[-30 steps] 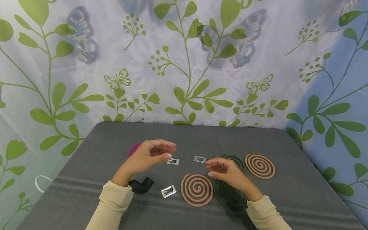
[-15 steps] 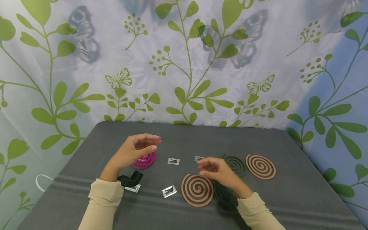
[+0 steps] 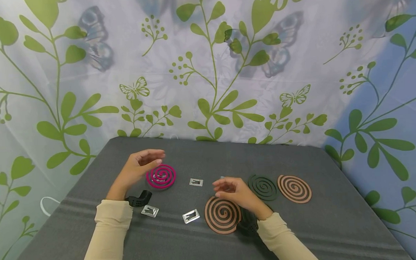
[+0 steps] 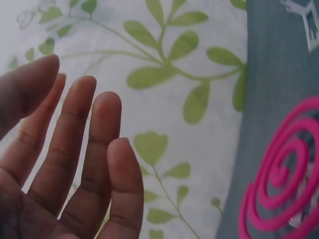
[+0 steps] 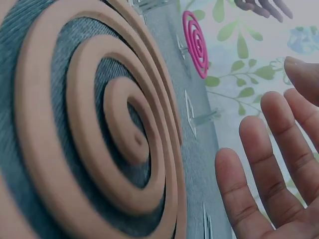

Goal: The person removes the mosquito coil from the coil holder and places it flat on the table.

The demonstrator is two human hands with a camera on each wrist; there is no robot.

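Note:
My left hand (image 3: 142, 166) hovers beside a pink mosquito coil (image 3: 168, 178), fingers loosely bent with nothing in them. That coil seems raised on a metal stand, whose silvery part shows through its rings. In the left wrist view the fingers (image 4: 104, 134) are spread apart from the pink coil (image 4: 271, 199). My right hand (image 3: 236, 194), also holding nothing, hangs over the far edge of a tan mosquito coil (image 3: 223, 215). The right wrist view has this tan coil (image 5: 75, 94) lying large on the cloth, with relaxed fingers (image 5: 259, 154) off to its right.
Thin metal coil stands lie about: one (image 3: 196, 182) at mid-table, another (image 3: 191, 216) nearer, a third (image 3: 150, 211) by the left wrist. A dark green coil (image 3: 263, 187) and another tan coil (image 3: 294, 188) lie right. The grey table (image 3: 301, 234) meets a leaf-patterned curtain (image 3: 180, 123).
The left hand has moved left, uncovering the pink coil and the stand near its wrist. The right hand has drifted left, revealing more of the farther green coil and covering the back stand.

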